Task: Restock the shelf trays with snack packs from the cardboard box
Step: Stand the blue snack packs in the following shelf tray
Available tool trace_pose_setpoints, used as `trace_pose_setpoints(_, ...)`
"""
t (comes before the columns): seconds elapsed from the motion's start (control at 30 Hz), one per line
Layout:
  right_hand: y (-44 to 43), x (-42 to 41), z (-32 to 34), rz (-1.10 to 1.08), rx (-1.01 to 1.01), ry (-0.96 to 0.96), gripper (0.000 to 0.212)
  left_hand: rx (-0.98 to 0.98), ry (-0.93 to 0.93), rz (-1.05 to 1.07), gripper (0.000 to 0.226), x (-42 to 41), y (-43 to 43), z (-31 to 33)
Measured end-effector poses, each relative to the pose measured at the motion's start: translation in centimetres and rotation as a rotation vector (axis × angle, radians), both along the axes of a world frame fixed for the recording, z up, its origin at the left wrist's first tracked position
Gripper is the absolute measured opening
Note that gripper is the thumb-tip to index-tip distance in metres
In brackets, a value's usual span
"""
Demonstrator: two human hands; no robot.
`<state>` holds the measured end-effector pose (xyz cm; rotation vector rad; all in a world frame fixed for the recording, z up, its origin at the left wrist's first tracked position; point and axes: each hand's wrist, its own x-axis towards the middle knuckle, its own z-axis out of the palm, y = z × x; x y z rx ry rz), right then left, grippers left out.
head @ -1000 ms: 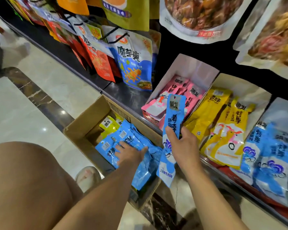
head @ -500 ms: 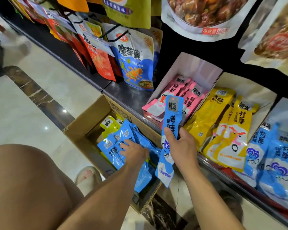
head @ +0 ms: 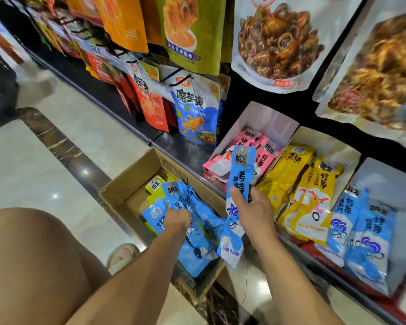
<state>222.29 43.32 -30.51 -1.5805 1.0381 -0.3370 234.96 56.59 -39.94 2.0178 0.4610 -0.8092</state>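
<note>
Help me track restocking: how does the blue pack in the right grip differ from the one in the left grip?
The upright pack stands vertical in the right grip, above the box; the box pack lies tilted inside it, in the left grip. The upright pack is flat; the box pack crumpled. Both are blue.

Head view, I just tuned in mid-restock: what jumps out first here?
The long blue pack held upright in the right hand stands out first, in front of the pink-pack tray on the shelf. Lower left, the left hand grips a bunch of blue packs in the open cardboard box on the floor. Right of the pink-pack tray, yellow packs fill the next tray.
</note>
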Motion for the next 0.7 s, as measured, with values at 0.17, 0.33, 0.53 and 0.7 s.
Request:
trace_pose_setpoints(0.17,0.2,-0.1,1.6,0.011,0.030,-0.054,0.015,-0.143,0.026,0.108,0.028,0.9,1.1,4.4)
trace_pose_setpoints(0.33,0.5,-1.7,3.9,-0.001,0.136,-0.115,0.010,-0.402,0.055,0.075,0.020,0.9,2.3,8.7)
trace_pose_setpoints(0.53,0.6,-5.1,6.5,-0.056,0.225,-0.160,0.013,-0.507,0.009,-0.142,0.028,-0.9,2.7,13.5)
trace_pose_setpoints(0.7,0.2,-8.6,9.2,-0.114,0.214,-0.227,0.014,-0.601,-0.085,-0.300,0.026,-4.8,1.0,18.0)
